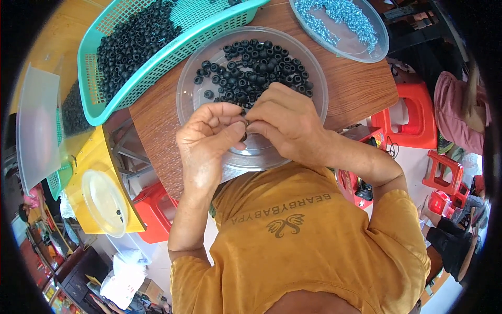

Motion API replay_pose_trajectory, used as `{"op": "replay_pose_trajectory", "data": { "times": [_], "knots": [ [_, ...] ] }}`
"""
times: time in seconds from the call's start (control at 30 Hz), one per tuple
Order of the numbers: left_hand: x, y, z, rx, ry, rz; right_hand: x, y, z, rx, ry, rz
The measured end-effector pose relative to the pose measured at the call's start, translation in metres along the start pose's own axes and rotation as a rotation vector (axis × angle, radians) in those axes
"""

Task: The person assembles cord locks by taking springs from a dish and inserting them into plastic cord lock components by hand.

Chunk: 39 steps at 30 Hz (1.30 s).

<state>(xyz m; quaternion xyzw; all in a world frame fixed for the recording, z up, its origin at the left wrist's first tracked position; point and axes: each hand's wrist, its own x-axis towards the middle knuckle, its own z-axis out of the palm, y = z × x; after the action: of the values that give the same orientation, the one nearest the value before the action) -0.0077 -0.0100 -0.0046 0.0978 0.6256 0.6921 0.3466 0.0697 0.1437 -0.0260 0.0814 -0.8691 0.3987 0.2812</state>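
Note:
My two hands meet over the near part of a clear round tray (184, 99) on a wooden table. My left hand (206, 138) is closed, thumb and fingers pinching a small round black piece (243, 137) that is mostly covered. Fingertips of my right hand (293, 123) press together right beside it, touching the same spot; what they pinch is too small and hidden to make out. Behind my hands, many black round pieces with holes (251, 68) lie loose across the far side of the tray.
A teal perforated basket (209, 32) of similar black pieces stands at the far left. At the far right, a clear tray (384, 44) holds small shiny light-blue pieces (350, 18). Red stools (418, 118) stand beside the table (361, 86); another person sits at the right edge.

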Motion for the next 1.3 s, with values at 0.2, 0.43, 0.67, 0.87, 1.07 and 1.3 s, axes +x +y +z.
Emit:
{"op": "replay_pose_trajectory", "data": {
  "times": [0.2,0.43,0.67,0.87,1.07,1.3],
  "knots": [
    [0.004,-0.006,-0.002,-0.302,-0.049,-0.068,0.004,0.001,-0.007,0.082,0.04,-0.003],
    [0.008,-0.017,-0.003,-0.539,-0.018,-0.103,0.004,-0.001,-0.017,0.164,0.026,0.161],
    [0.007,-0.018,0.006,-0.508,0.032,-0.025,0.003,-0.003,-0.015,0.183,0.007,0.189],
    [0.006,-0.016,0.01,-0.477,0.05,0.043,0.003,-0.004,-0.014,0.176,0.024,0.214],
    [0.004,-0.015,0.01,-0.436,0.045,0.033,0.002,-0.006,-0.015,0.193,0.016,0.285],
    [0.003,-0.018,0.011,-0.507,0.039,0.018,0.002,-0.005,-0.013,0.199,0.046,0.245]
  ]
}}
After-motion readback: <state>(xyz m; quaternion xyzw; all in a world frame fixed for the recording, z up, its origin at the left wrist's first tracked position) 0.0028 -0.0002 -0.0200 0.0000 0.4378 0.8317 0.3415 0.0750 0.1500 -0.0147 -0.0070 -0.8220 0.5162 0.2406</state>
